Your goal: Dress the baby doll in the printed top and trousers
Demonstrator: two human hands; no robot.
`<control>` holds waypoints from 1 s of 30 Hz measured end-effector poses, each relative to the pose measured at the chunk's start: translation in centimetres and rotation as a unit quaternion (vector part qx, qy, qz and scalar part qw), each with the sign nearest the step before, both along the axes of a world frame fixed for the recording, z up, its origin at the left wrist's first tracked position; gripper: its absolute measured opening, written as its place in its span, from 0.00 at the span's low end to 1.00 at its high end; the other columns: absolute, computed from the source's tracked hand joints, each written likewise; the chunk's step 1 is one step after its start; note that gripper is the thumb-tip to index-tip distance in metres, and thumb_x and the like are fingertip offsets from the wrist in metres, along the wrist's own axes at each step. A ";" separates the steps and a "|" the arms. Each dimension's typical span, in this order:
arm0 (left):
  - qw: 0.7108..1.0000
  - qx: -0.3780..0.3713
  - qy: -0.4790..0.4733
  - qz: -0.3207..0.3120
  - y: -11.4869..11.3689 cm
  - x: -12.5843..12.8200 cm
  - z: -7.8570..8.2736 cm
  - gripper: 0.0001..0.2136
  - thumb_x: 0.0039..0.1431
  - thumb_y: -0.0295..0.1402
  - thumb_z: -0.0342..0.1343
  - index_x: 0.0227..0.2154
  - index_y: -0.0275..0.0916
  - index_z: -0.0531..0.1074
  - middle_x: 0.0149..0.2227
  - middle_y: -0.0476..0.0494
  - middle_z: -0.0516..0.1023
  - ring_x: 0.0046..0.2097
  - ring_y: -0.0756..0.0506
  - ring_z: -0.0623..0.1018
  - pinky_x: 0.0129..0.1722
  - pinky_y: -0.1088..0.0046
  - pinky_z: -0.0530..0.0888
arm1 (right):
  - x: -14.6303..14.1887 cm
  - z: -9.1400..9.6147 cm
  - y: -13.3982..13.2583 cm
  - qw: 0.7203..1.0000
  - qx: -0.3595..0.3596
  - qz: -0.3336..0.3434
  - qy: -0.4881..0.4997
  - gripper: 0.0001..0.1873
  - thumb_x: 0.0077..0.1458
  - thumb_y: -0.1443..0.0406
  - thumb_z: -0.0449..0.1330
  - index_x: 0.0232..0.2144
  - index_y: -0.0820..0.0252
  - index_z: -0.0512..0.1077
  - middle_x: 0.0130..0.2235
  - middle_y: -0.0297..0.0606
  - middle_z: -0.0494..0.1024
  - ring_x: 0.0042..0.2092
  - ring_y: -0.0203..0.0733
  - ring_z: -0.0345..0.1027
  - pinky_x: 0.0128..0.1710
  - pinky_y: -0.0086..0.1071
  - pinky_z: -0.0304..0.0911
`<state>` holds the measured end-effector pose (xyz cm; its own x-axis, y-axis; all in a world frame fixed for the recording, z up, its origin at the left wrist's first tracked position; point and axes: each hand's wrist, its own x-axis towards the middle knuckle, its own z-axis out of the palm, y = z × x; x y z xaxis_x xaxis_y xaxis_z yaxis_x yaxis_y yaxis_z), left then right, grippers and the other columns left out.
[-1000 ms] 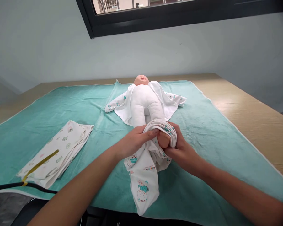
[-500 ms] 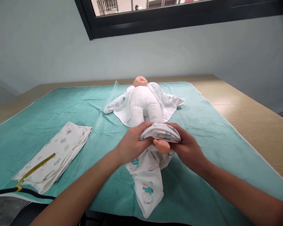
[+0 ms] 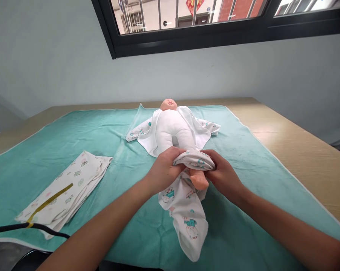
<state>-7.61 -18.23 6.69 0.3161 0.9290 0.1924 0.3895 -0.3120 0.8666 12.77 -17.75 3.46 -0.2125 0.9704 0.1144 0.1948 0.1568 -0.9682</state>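
Observation:
A baby doll [image 3: 174,130] lies on its back with its head at the far side and its legs toward me. Its open white jacket [image 3: 147,141] has printed sleeves spread to both sides. My left hand [image 3: 167,169] and my right hand [image 3: 223,173] grip opposite sides of the bunched leg of printed baby pants [image 3: 193,226]. The gathered cloth rings the doll's lower leg, and one bare foot [image 3: 199,182] sticks out below it. The other pant leg hangs down toward me over the blanket. The doll's other foot is hidden.
A teal blanket [image 3: 102,131] covers most of the wooden table [image 3: 288,139]. At the left lies a folded printed cloth [image 3: 74,184], with a black cable [image 3: 45,227] and its yellow tie in front. Behind the table stand a wall and a dark-framed window [image 3: 187,37].
The bunched pant leg has moved farther up the doll's leg, so more of the foot and ankle shows. The hanging pant leg has swung right. My view has tilted up slightly.

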 end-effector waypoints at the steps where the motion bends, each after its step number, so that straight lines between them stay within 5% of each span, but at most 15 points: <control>1: 1.000 0.006 0.001 0.000 0.0 0.0 0.1 0.12 0.57 0.28 0.57 0.44 0.40 0.75 0.43 0.45 0.77 0.47 0.44 0.76 0.51 0.66 0.72 | 0.1 0.2 0.2 1.000 0.000 0.001 0.001 0.18 0.46 0.69 0.64 0.43 0.54 0.73 0.40 0.32 0.79 0.40 0.43 0.71 0.38 0.33 0.66; 8: 0.999 0.031 -0.017 0.023 0.1 0.2 1.0 0.14 0.63 0.33 0.52 0.50 0.41 0.74 0.62 0.42 0.65 0.64 0.40 0.64 0.62 0.65 0.63 | 0.3 1.7 1.8 1.000 0.007 0.021 0.005 0.12 0.48 0.67 0.62 0.38 0.56 0.75 0.36 0.32 0.76 0.37 0.41 0.67 0.34 0.32 0.62; 14: 0.995 -0.034 -0.089 0.013 0.9 0.8 1.6 0.16 0.61 0.31 0.53 0.51 0.38 0.73 0.53 0.43 0.75 0.54 0.41 0.73 0.57 0.67 0.67 | 0.3 1.7 2.8 0.995 -0.020 0.077 0.062 0.28 0.48 0.66 0.64 0.53 0.47 0.72 0.58 0.33 0.70 0.54 0.48 0.65 0.49 0.37 0.63; 17: 0.993 -0.053 -0.105 0.015 1.3 0.8 1.1 0.15 0.61 0.33 0.52 0.48 0.39 0.76 0.48 0.46 0.78 0.49 0.43 0.75 0.52 0.69 0.69 | 0.2 1.4 3.3 0.988 -0.060 0.104 0.101 0.27 0.47 0.68 0.64 0.52 0.48 0.73 0.47 0.34 0.76 0.47 0.46 0.69 0.43 0.35 0.64; 22: 0.990 -0.058 -0.124 0.020 1.7 0.4 0.4 0.14 0.60 0.34 0.53 0.46 0.40 0.77 0.42 0.49 0.80 0.46 0.44 0.76 0.46 0.72 0.70 | -0.2 0.9 4.4 0.983 -0.097 0.078 0.134 0.11 0.41 0.71 0.62 0.31 0.58 0.75 0.29 0.29 0.72 0.31 0.35 0.62 0.30 0.28 0.57; 30: 0.999 0.031 -0.027 0.021 1.7 0.5 -0.1 0.21 0.50 0.21 0.52 0.48 0.40 0.74 0.43 0.49 0.79 0.44 0.45 0.77 0.46 0.72 0.72 | -0.8 -0.2 5.2 0.992 -0.057 0.011 0.114 0.10 0.36 0.73 0.55 0.25 0.58 0.71 0.23 0.27 0.67 0.25 0.32 0.56 0.24 0.28 0.52</control>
